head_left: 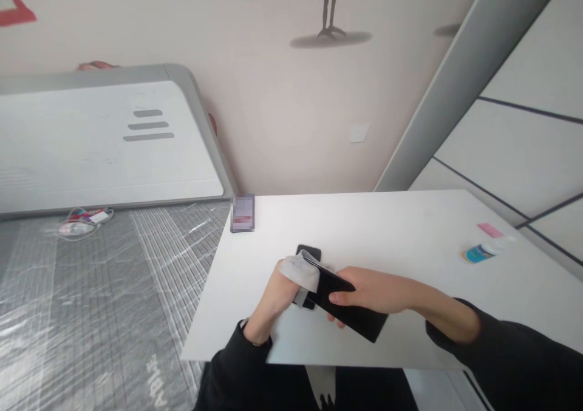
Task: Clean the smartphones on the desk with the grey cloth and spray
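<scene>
A flat black slab, by its look a small tablet or large phone (367,321), is held tilted above the white table. My right hand (364,289) is closed round its middle, thumb on the dark face and fingertips below. At its far left end, my left hand (281,288) is closed on a light grey cloth (300,271), which wraps over that end of the slab. Part of the left fingers is hidden by the cloth. Beneath both hands a dark phone (309,252) lies on the table, mostly covered from view.
The white table (378,223) stands against the wall. A blue-labelled bottle (478,253) lies at the right, beside a pink piece (490,230). At the back left corner is a small packet (243,213). Left stands a plastic-covered mattress (104,302) with cables and small items (86,223).
</scene>
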Available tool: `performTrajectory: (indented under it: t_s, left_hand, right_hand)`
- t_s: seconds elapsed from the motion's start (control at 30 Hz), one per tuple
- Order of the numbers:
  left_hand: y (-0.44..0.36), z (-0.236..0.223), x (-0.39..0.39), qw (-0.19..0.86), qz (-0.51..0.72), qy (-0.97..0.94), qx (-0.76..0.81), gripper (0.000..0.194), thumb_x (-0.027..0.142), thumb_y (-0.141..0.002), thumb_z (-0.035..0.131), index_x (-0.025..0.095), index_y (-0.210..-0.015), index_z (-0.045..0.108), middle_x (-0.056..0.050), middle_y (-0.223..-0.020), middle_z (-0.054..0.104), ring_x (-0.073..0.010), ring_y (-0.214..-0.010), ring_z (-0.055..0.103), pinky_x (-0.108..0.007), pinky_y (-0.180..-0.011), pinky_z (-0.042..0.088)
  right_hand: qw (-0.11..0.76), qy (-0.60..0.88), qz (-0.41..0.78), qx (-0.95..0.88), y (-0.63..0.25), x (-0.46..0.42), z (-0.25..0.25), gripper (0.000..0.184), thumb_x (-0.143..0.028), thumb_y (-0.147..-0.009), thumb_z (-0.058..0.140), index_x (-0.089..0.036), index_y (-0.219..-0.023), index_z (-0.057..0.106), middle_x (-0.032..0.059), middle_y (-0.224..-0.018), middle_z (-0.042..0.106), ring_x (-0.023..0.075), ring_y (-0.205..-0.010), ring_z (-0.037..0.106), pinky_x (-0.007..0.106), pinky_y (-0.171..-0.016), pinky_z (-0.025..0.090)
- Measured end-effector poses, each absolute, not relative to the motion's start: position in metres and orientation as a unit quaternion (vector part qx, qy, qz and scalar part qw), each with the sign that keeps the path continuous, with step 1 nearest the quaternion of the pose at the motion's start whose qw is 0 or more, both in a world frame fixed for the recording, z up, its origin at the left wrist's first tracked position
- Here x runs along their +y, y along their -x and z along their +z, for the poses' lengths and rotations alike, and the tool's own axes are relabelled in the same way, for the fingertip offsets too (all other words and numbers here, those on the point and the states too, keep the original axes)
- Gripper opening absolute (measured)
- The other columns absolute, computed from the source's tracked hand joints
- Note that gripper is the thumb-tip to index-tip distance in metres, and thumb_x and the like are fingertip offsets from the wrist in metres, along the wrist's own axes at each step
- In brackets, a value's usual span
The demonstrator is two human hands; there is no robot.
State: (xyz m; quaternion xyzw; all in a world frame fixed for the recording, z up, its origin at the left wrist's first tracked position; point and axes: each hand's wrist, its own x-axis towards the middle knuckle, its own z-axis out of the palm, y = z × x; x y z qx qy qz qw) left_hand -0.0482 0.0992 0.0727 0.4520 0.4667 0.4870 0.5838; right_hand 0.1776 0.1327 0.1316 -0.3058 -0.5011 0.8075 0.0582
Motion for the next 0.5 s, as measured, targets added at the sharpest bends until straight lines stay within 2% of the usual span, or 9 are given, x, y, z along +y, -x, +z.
performTrajectory:
  t_s: [0.13,0.3,0.4,0.5]
  left_hand:
    - [0.038,0.065,0.083,0.533,0.554,-0.404,0.496,0.029,0.043,-0.096,0.071,0.017,-0.109,0.072,-0.007,-0.117,0.075,-0.0244,-0.109,0.071,-0.049,-0.100,0.056]
    - [0.030,0.069,0.057,0.515,0.588,-0.350,0.516,0.040,0.049,-0.082,0.078,0.021,-0.110,0.077,-0.008,-0.110,0.081,-0.0295,-0.106,0.074,-0.038,-0.095,0.057]
    - [0.031,0.082,0.054,0.512,0.559,-0.378,0.531,0.034,0.044,-0.078,0.082,0.021,-0.102,0.080,-0.007,-0.098,0.082,-0.0282,-0.097,0.074,-0.035,-0.090,0.058]
    - [0.033,0.097,0.064,0.509,0.516,-0.431,0.537,0.024,0.034,-0.075,0.084,0.019,-0.093,0.081,-0.005,-0.092,0.082,-0.0260,-0.090,0.072,-0.034,-0.088,0.057]
  right_hand:
    - [0.067,0.284,0.825,-0.484,-0.170,0.128,0.121,0.046,-0.055,-0.083,0.084,-0.014,-0.100,0.070,0.0125,-0.096,0.082,0.0218,-0.073,0.080,0.026,-0.059,0.060]
    - [0.136,0.304,0.834,-0.441,-0.164,0.097,0.094,0.058,-0.070,-0.084,0.075,-0.018,-0.106,0.062,0.0126,-0.099,0.081,0.0233,-0.080,0.081,0.027,-0.064,0.060]
    - [0.147,0.306,0.830,-0.443,-0.168,0.085,0.094,0.055,-0.068,-0.088,0.073,-0.018,-0.108,0.062,0.0121,-0.100,0.081,0.0235,-0.085,0.081,0.027,-0.067,0.060]
    - [0.126,0.307,0.820,-0.466,-0.178,0.092,0.104,0.050,-0.059,-0.085,0.081,-0.015,-0.103,0.066,0.0111,-0.093,0.081,0.0223,-0.081,0.080,0.026,-0.065,0.060]
